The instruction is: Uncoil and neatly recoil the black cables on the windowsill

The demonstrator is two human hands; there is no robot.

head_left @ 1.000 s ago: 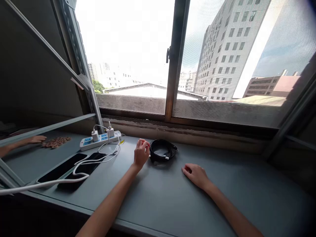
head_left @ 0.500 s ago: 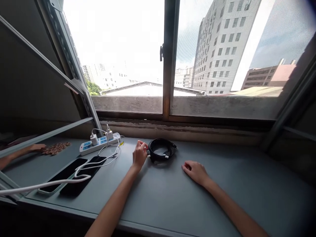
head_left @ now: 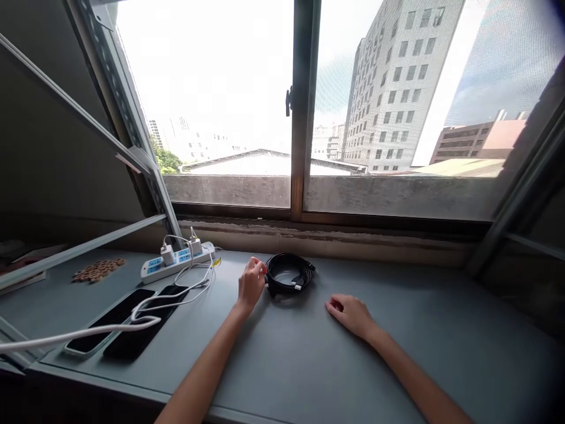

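Observation:
A coiled black cable (head_left: 289,286) lies on the grey tabletop below the window, with pale-ended plugs showing at its front and left side. My left hand (head_left: 251,284) is at the coil's left edge, fingers bent and pinched on a plug end of the cable; the fingertips partly cover it. To the right of the coil, apart from it, my right hand (head_left: 350,313) rests on the tabletop. Its fingers are curled in against the thumb, and nothing shows inside them.
Two dark-screened phones (head_left: 140,330) lie at the left under a looping white cable (head_left: 141,310). Behind them stands a white power strip (head_left: 154,270) with two chargers plugged in. Small brown pieces (head_left: 97,270) are heaped farther left, beyond a metal frame (head_left: 152,171).
Another person's hand has withdrawn from the brown pieces at the left. My view has tilted slightly; my hands and the black cable stay nearly in place.

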